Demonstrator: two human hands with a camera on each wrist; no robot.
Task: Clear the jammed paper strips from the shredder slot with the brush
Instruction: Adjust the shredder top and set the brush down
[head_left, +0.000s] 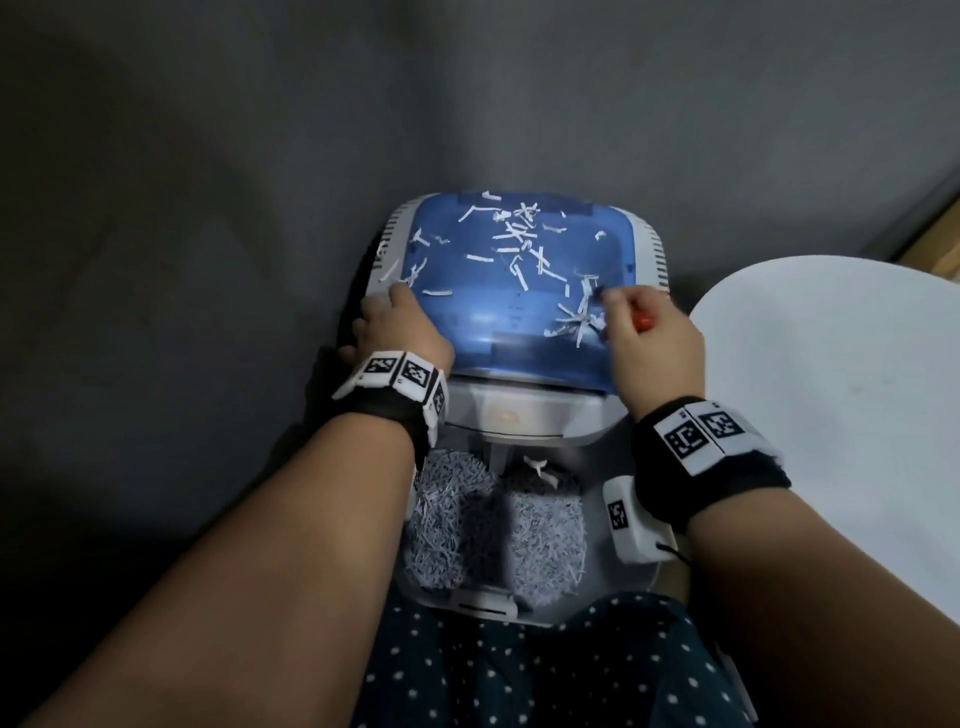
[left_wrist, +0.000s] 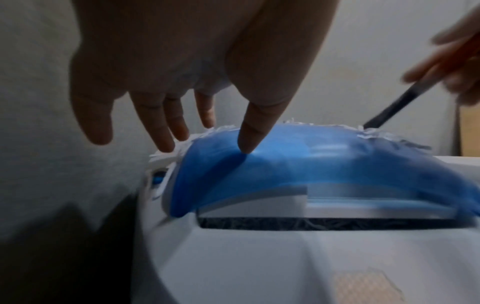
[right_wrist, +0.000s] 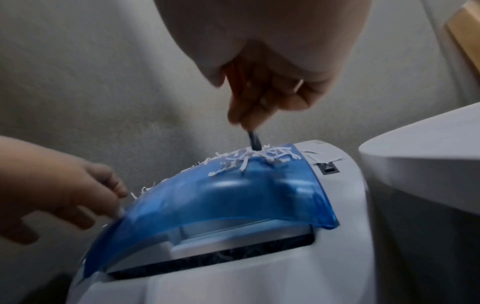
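A white shredder (head_left: 524, 415) with a translucent blue cover (head_left: 519, 291) stands on the floor between my knees. White paper strips (head_left: 519, 234) lie scattered over the cover, with a clump (right_wrist: 249, 158) near its right side. My right hand (head_left: 649, 338) grips a thin dark brush (right_wrist: 253, 142) with an orange handle end (head_left: 644, 323); its tip touches that clump. My left hand (head_left: 395, 322) rests with straight fingers (left_wrist: 249, 133) on the cover's left edge. The dark slot (left_wrist: 324, 224) under the cover's front shows shreds inside.
The shredder's bin window (head_left: 493, 535) below is packed with grey-white shreds. A round white table (head_left: 841, 395) stands close on the right. A grey wall (head_left: 260, 156) rises behind and to the left. My polka-dot clothing (head_left: 519, 675) fills the bottom edge.
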